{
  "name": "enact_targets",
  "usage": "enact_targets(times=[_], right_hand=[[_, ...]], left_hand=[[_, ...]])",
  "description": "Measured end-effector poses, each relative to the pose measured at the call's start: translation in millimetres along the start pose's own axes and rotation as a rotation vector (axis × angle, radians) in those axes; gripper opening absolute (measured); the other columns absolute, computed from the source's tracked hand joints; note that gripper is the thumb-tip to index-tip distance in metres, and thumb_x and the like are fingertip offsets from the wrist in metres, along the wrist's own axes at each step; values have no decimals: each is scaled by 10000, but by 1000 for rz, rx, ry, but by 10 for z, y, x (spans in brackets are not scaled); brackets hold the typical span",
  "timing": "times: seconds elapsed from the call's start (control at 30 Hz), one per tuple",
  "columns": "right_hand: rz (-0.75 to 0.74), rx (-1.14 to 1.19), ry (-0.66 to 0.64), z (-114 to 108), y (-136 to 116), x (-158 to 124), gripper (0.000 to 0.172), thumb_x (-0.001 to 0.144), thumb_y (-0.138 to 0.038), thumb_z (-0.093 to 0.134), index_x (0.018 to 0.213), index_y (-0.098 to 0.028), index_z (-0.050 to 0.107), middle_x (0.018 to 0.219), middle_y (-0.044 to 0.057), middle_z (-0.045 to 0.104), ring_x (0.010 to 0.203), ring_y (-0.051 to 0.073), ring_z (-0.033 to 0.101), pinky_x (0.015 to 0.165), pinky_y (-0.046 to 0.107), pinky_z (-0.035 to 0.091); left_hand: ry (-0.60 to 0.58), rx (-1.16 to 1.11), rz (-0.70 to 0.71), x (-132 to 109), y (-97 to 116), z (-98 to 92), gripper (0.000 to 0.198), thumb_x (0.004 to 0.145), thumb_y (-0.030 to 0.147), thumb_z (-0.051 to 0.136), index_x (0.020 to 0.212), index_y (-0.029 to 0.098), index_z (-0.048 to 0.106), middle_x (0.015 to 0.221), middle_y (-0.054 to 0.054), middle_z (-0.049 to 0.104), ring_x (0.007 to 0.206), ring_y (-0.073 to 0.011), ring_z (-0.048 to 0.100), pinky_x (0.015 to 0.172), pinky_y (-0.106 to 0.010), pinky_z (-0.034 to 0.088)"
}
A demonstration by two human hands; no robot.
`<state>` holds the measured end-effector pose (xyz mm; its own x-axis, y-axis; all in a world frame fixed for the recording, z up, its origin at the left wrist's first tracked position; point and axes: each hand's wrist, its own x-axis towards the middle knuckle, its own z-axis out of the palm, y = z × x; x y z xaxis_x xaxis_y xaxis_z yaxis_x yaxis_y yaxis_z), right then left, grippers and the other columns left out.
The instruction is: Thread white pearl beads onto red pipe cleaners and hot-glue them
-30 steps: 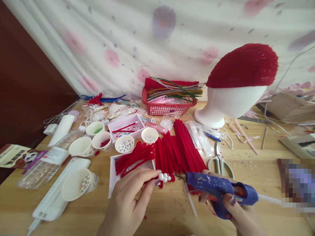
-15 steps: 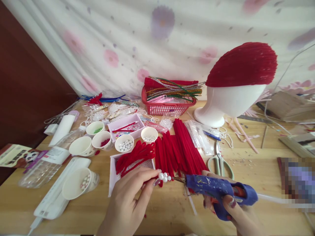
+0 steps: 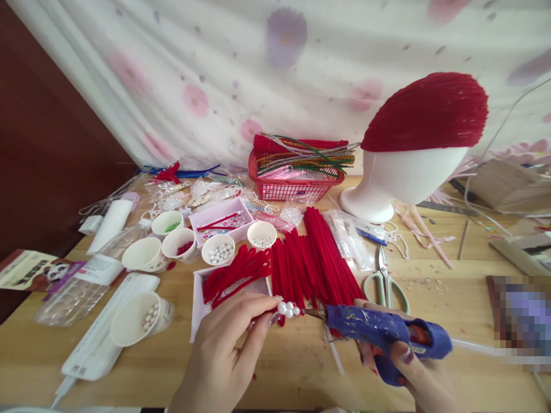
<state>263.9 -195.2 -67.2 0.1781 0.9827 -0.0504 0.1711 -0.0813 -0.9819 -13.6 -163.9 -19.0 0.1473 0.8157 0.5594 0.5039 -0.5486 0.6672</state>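
Between the thumb and fingers of my left hand (image 3: pixel 232 338) is a small cluster of white pearl beads (image 3: pixel 288 310); a bit of red shows at its edge. My right hand (image 3: pixel 408 361) is wrapped round a blue hot glue gun (image 3: pixel 379 330), with a clear glue stick (image 3: pixel 473 346) running out of its back. The gun's metal nozzle (image 3: pixel 316 313) points left and is right at the beads; whether it touches them I cannot tell. Behind my hands lie red pipe cleaners (image 3: pixel 331 258), some bent into loops in a white box (image 3: pixel 198 304).
Paper cups of beads (image 3: pixel 219 250) stand at the left, near a power strip (image 3: pixel 109 327) and a plastic bottle (image 3: pixel 81 287). Scissors (image 3: pixel 384 281) lie behind the glue gun. Further back are a red basket (image 3: pixel 297 189) and a white foam head (image 3: pixel 404 178) with a red covering.
Both hands, the beads and the glue gun keep almost the same position. The whole view has shifted very slightly.
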Motion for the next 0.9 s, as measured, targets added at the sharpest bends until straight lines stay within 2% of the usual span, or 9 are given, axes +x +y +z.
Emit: enact_targets(times=[0.13,0.23,0.3,0.4,0.53,0.63,0.8,0.9], right_hand=[[44,28,14,2,25,-27,703,769,-782,653,1101,-172,758,909,155,803,748,316,752,418,306,482],[93,49,0,20,-39,-25,719,752,-788,667,1110,-170,745,809,129,800,717,307,742,444,314,473],[111,63,-62,51,-142,-2,687,744,-811,656,998,-182,767,717,103,770,701,297,726,482,321,477],[59,51,-174,109,-329,46,641,731,-833,650,735,-202,760,693,85,716,707,288,701,617,354,522],[43,42,-199,142,-472,79,619,720,-827,666,684,-216,758,730,78,709,725,286,708,716,365,524],[47,37,-234,132,-487,86,616,729,-831,650,678,-226,759,719,78,705,718,285,699,687,367,525],[-15,29,-275,119,-490,114,631,791,-806,600,624,-219,760,732,103,690,711,293,685,537,338,488],[-14,29,-269,118,-494,114,631,788,-806,606,633,-217,770,735,112,696,717,302,685,525,342,493]], left_hand=[[-9,-9,-5,5,5,1,273,903,17,575,1045,223,684,909,-14,795,828,-120,761,790,-160,610],[-10,-21,-12,0,15,-5,272,900,24,578,1043,229,685,907,-17,797,820,-134,764,757,-177,624],[-15,-27,-18,-5,21,-8,277,898,26,582,1047,236,684,914,-14,800,826,-136,765,765,-185,627],[-17,-32,-26,-14,23,-2,281,891,26,593,1046,241,687,918,-2,798,834,-123,761,796,-172,617],[1,-24,-20,-19,17,13,285,885,19,597,1040,236,695,915,3,799,837,-111,761,809,-149,603],[6,-9,-14,-12,11,16,278,885,20,599,1032,234,697,918,1,804,840,-117,763,819,-160,606],[-5,-35,-18,12,13,15,274,888,23,596,1034,236,690,906,9,800,828,-112,760,797,-154,605],[-9,-49,-19,14,23,10,278,882,14,599,1031,231,689,905,9,797,819,-110,758,778,-143,602]])
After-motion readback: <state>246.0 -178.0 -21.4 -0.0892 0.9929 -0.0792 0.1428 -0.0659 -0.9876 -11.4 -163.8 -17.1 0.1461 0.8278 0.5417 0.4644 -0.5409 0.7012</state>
